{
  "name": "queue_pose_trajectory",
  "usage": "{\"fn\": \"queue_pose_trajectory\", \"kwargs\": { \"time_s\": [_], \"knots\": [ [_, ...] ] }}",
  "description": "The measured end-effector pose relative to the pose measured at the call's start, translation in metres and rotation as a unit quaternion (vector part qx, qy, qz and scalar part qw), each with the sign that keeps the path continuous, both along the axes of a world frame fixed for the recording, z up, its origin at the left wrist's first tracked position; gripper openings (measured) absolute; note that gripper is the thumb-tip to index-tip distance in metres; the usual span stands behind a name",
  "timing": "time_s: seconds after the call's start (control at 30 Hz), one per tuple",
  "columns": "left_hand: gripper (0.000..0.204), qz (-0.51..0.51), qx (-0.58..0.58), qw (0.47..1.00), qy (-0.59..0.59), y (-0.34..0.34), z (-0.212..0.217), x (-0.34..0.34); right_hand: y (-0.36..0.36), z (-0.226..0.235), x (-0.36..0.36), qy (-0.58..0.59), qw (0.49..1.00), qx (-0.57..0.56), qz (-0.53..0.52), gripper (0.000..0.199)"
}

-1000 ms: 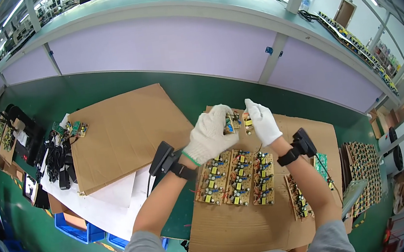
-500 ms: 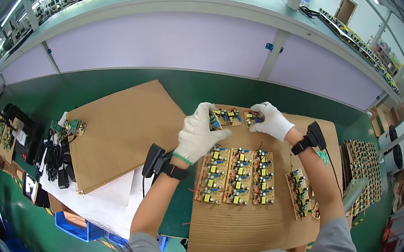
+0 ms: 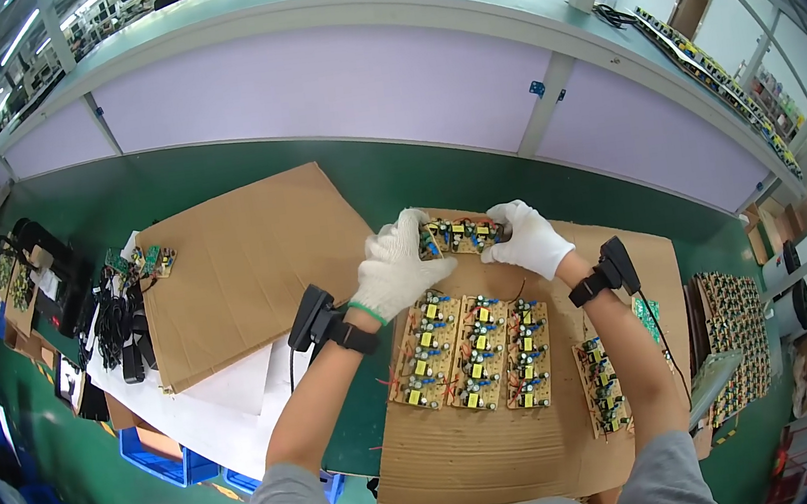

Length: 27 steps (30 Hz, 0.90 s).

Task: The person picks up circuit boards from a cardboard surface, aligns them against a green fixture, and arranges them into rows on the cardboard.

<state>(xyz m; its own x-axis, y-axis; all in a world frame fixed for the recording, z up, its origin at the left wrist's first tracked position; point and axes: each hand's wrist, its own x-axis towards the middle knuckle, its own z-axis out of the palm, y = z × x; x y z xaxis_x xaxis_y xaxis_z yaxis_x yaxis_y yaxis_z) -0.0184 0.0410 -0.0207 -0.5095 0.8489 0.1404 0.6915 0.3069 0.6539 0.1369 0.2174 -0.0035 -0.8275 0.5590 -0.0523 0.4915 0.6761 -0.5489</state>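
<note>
I see my left hand [image 3: 394, 271], in a white knit glove, closed on the left end of a narrow tan circuit board strip [image 3: 462, 235] studded with yellow and blue components, and my right hand [image 3: 530, 239], gloved the same, pinching its right end. The strip is held level at the far edge of the flat brown cardboard sheet [image 3: 492, 443], which serves as my landmark. On that sheet, nearer to me than the strip, three tan populated boards [image 3: 471, 351] lie side by side, touching. Towards the sheet's right side lies one more board [image 3: 603, 387]. A second, bare cardboard sheet [image 3: 244, 266] lies to the left of the landmark sheet, on the green table [image 3: 353, 172]. Black devices are strapped at both wrists.
</note>
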Motion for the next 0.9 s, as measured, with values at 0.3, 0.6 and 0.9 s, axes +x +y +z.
{"fn": "queue_pose_trajectory", "kwargs": {
  "time_s": [0.3,0.6,0.9],
  "knots": [
    [0.068,-0.102,0.156,0.974,0.128,0.002,0.017,0.020,-0.041,0.030,-0.007,0.163,0.968,-0.190,0.017,0.062],
    [0.092,-0.009,0.199,0.974,0.109,0.002,-0.002,0.004,-0.007,0.006,0.020,0.229,0.955,-0.170,-0.082,0.050],
    [0.052,-0.004,0.067,0.998,0.014,0.004,-0.043,-0.007,0.022,-0.009,0.057,-0.010,0.994,0.091,-0.053,0.061]
  ]
}}
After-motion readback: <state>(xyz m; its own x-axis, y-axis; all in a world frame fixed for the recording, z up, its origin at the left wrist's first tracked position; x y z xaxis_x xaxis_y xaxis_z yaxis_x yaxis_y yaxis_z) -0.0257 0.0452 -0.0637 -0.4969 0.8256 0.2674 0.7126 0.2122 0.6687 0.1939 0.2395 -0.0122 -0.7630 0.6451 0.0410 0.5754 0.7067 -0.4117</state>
